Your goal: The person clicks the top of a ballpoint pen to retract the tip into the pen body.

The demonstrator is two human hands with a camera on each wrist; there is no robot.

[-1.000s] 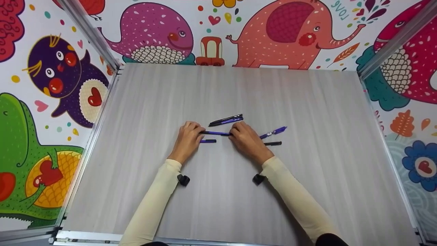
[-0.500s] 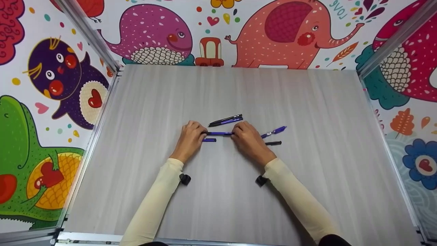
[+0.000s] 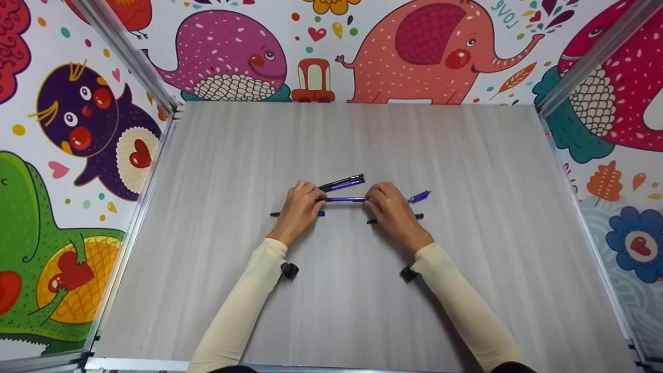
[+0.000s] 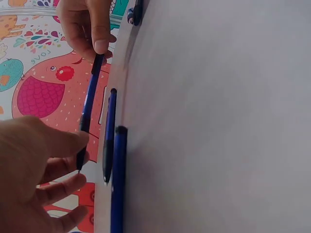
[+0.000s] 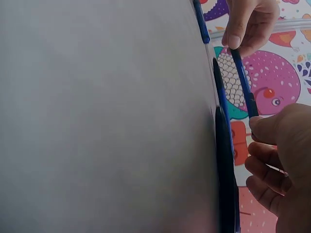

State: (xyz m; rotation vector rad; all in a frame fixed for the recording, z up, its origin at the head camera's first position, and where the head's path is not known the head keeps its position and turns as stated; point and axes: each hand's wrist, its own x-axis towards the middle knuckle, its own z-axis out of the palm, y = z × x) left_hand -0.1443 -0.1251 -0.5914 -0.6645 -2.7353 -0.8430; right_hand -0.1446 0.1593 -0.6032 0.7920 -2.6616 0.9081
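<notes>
A blue pen with dark ends [image 3: 346,199] spans the gap between both hands, lifted off the table in the wrist views. My left hand [image 3: 302,207] pinches one end between thumb and fingers, its other fingers spread apart in the left wrist view. The opposite end is pinched by my right hand [image 5: 291,155]. Just behind the held pen lie a black pen [image 3: 342,178] and a blue pen [image 3: 355,182], side by side. Partly hidden below my left hand is another pen with a blue end [image 3: 321,213]. A black pen [image 3: 419,216] lies partly under my right hand.
A blue pen [image 3: 419,197] sits to the right of the right hand, partly covered by it. Everything rests on a grey wood-grain table [image 3: 331,300]. Walls printed with cartoon animals and metal frame posts [image 3: 585,62] bound it at the back and sides.
Both hands have shifted right with the held pen between them. More of the pen under the left hand and the black pen under the right hand shows now.
</notes>
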